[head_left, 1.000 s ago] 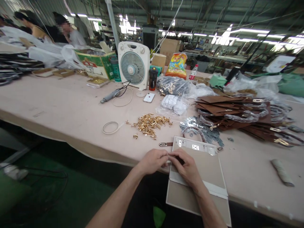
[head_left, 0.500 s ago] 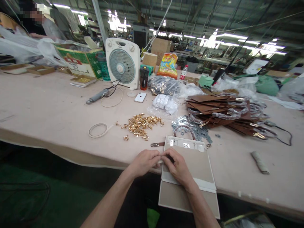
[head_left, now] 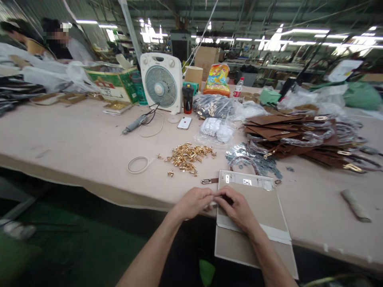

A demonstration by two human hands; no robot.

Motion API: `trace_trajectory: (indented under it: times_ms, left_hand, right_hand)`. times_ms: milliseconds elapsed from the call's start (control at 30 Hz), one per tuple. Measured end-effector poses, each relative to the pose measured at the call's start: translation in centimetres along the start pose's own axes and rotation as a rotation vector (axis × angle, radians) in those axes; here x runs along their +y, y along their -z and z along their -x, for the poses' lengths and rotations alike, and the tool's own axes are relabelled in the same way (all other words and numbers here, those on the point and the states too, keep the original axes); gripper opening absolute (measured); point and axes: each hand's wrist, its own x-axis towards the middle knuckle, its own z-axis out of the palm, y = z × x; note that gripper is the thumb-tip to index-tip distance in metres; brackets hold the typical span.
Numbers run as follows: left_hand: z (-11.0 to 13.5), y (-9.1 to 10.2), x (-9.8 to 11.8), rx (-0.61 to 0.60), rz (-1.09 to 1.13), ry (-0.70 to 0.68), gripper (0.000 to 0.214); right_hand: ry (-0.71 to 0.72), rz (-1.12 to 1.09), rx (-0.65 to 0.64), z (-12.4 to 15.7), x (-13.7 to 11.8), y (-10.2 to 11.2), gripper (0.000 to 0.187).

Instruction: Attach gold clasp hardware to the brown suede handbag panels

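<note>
My left hand [head_left: 194, 203] and my right hand [head_left: 236, 207] meet fingertip to fingertip at the table's front edge, both closed in a pinch. A small whitish piece [head_left: 213, 203] shows between the fingers; its kind is hidden. Under my right hand and forearm lies a flat beige bag panel [head_left: 263, 205] with a pale strip across it, its lower part hanging past the edge. A brown strap with a metal end [head_left: 209, 181] sticks out on the panel's left. Behind its top edge curves a brown handle [head_left: 243, 159].
Gold metal fittings [head_left: 190, 155] lie heaped ahead, with a roll of whitish tape [head_left: 137, 165] to their left. Farther back are a box fan [head_left: 161, 81], a grey power tool [head_left: 134, 124] and a phone [head_left: 184, 122]. Brown bag pieces [head_left: 287, 135] are stacked right, near a grey-green roll [head_left: 355, 205].
The view has turned left, so the table's contents sit farther right in the picture. My hands stay pinched together in nearly the same pose beside the panel.
</note>
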Motion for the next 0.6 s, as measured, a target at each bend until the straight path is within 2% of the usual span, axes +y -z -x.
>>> trace_trajectory:
  times_ms: [200, 400, 500, 600]
  left_hand:
    - [0.0, -0.3, -0.2, 0.009, 0.03, 0.035, 0.029]
    - [-0.6, -0.4, 0.2, 0.044, 0.153, 0.069, 0.031]
    - [-0.9, -0.4, 0.1, 0.041, 0.136, 0.065, 0.031]
    - [-0.9, -0.4, -0.1, 0.023, 0.115, 0.045, 0.034]
  right_hand:
    - [-0.018, 0.006, -0.016, 0.0, -0.2, -0.1, 0.011]
    - [0.117, -0.041, 0.069, 0.8, -1.0, -0.4, 0.012]
    - [0.104, -0.096, 0.257, 1.7, -0.3, 1.0, 0.009]
    - [0.039, -0.039, 0.488, 2.0, 1.1, 4.5, 0.007]
